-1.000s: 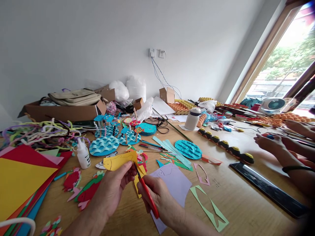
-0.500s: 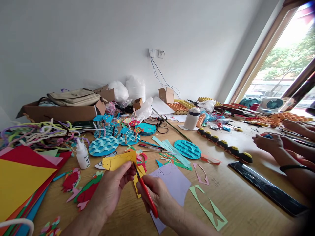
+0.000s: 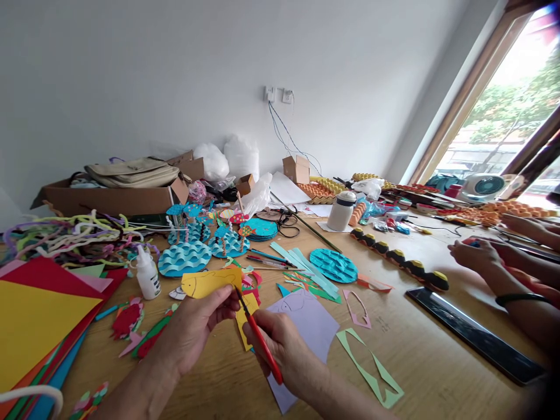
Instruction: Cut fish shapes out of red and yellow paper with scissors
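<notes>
My left hand (image 3: 203,321) pinches a piece of yellow paper (image 3: 205,284) that has a fish outline drawn on it. Red-handled scissors (image 3: 265,348) sit in my right hand (image 3: 284,344), their blades at the right end of the yellow paper. A strip of the yellow paper hangs down beside the blades. Under and beyond my right hand lies a purple sheet (image 3: 306,326) with another fish drawn on it. Red and green paper fish (image 3: 153,338) rest left of my left forearm. Cut-out frames of pink paper (image 3: 359,312) and light green paper (image 3: 371,367) lie to the right.
A white glue bottle (image 3: 147,274) stands left, beside stacked coloured paper (image 3: 39,326). Blue wavy paper discs (image 3: 184,259) and a white cup (image 3: 341,211) stand farther back. At right are a black tablet-like slab (image 3: 472,335) and another person's hands (image 3: 476,254).
The yellow paper has tilted slightly at the scissors, and my left hand has shifted a little. My right hand stays nearly in place with the scissors.
</notes>
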Demonstrator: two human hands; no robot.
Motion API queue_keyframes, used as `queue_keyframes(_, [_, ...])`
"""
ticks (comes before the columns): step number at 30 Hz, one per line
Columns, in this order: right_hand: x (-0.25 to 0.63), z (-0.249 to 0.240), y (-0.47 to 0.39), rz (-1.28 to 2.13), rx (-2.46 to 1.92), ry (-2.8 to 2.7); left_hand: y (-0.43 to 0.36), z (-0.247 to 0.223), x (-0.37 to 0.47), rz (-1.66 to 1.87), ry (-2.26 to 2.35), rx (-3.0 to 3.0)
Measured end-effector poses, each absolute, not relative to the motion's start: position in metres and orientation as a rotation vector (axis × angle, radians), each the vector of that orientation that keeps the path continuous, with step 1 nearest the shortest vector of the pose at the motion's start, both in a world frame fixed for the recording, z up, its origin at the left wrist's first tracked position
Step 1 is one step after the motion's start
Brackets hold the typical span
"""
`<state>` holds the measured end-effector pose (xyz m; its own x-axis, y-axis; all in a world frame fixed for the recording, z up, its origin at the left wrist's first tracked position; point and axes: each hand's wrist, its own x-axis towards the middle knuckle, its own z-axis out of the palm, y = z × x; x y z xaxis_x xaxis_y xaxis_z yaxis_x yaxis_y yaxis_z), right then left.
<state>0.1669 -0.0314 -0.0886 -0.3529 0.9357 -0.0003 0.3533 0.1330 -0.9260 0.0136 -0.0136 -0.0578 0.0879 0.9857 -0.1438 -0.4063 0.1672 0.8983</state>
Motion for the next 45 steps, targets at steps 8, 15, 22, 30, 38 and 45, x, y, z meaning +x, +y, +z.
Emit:
queue_keyframes(8, [0.169, -0.084, -0.032, 1.189, -1.211, -1.854, -0.013, -0.05, 0.005, 1.142, 0.934, 0.867])
queue_keyframes(15, [0.168, -0.082, -0.033, 1.26, -1.201, -1.804, -0.013, -0.048, 0.003, 1.119, 0.937, 0.874])
queue_keyframes(22, [0.168, -0.083, -0.032, 1.236, -1.224, -1.801, -0.012, -0.05, 0.003, 1.102, 0.945, 0.875])
queue_keyframes(30, [0.168, -0.086, -0.031, 1.228, -1.205, -1.822, -0.014, -0.05, 0.003, 1.106, 0.944, 0.872])
queue_keyframes(38, [0.168, -0.084, -0.032, 1.225, -1.215, -1.829, -0.012, -0.05, 0.001, 1.095, 0.932, 0.886])
queue_keyframes(45, [0.167, -0.081, -0.033, 1.277, -1.209, -1.795, -0.012, -0.053, -0.002, 1.06, 0.922, 0.938])
